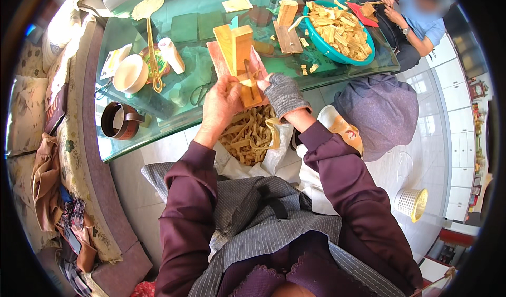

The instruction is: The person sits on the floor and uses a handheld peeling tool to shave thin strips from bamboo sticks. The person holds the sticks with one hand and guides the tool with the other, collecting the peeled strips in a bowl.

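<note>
A wooden stand (250, 95) with two upright blocks (242, 46) leans on the near edge of the glass table, a pink cloth partly under it. My left hand (222, 101) is closed at the left side of its base, fingertips pinched together; what they hold is hidden. At the right side my right hand (287, 92), in a grey fingerless glove, is closed with the fingers curled beside a narrow dark blade-like piece (247, 69) on the stand. Whether it grips that piece cannot be made out. Below both hands, a white bag (278, 152) holds tan strips (243, 136).
On the glass table (163, 119) are a turquoise basin (318, 40) of tan pieces, a second wooden stand (287, 33), a white bowl (130, 74), a long-handled skimmer (152, 44) and a dark mug (120, 120). Another person (416, 20) sits at far right. A white basket (411, 204) stands on the floor.
</note>
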Available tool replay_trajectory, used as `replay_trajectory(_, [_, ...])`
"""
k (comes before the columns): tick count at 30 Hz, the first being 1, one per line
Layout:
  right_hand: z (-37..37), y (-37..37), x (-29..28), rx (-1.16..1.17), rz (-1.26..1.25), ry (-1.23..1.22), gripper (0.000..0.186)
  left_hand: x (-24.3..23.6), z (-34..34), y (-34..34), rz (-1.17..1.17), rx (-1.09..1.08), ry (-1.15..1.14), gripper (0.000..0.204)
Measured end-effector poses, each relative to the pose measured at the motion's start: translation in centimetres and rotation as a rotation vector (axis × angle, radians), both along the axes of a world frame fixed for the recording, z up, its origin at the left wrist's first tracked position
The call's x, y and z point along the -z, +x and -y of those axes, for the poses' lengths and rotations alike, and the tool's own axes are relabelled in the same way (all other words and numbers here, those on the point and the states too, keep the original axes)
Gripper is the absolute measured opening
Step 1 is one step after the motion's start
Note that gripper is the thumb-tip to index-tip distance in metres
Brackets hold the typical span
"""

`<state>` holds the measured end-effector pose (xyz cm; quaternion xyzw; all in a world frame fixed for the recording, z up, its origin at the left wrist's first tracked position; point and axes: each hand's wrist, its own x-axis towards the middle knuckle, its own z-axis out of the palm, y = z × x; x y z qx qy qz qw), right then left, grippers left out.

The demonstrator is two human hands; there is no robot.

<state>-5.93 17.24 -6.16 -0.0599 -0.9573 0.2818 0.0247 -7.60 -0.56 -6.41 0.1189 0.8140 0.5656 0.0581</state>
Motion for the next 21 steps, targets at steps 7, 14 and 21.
replay_trajectory(7, [0.4, 2.2, 0.7, 0.041, -0.029, -0.102, 0.031, 0.2, 1.5, 2.7, -0.394, 0.037, -0.219, 0.020])
replay_trajectory(14, [3.7, 7.0, -2.1, -0.370, -0.631, 0.295, 0.025, 0.3, 1.2, 6.2, 0.355, 0.354, 0.280, 0.031])
replay_trajectory(21, [5.4, 10.1, -0.6, -0.441, -0.610, -0.180, 0.024, -1.4, 0.9, 7.4, 0.745, 0.280, 0.578, 0.026])
